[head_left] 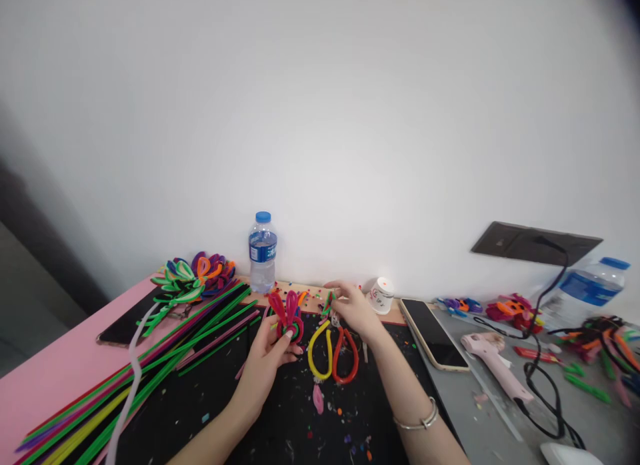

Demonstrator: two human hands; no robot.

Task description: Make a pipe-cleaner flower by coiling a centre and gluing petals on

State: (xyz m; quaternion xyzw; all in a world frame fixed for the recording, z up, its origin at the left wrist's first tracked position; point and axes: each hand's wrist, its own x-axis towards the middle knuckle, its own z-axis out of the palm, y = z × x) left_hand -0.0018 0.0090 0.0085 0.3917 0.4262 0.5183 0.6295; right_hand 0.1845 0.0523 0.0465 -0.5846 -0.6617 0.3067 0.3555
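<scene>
My left hand [275,348] is closed around a pipe-cleaner figure [286,311] with pink and red loops on top and a green and dark coil under my thumb. To its right, my right hand [353,308] is closed, with its fingertips at a small green and red pipe-cleaner piece [327,305]. Scissors [334,355] with one yellow and one red handle lie on the black mat [280,418] below my right hand; my fingers partly cover the blade end. A small pink pipe-cleaner loop [318,398] rests just below the handles.
Long pipe cleaners [135,385] and a dark phone [127,325] lie at left, with fuzzy flowers [193,276] behind. A water bottle [263,251] and paper cup [381,295] stand by the wall. Another phone [434,335] and a corded pink glue gun [497,368] are at right.
</scene>
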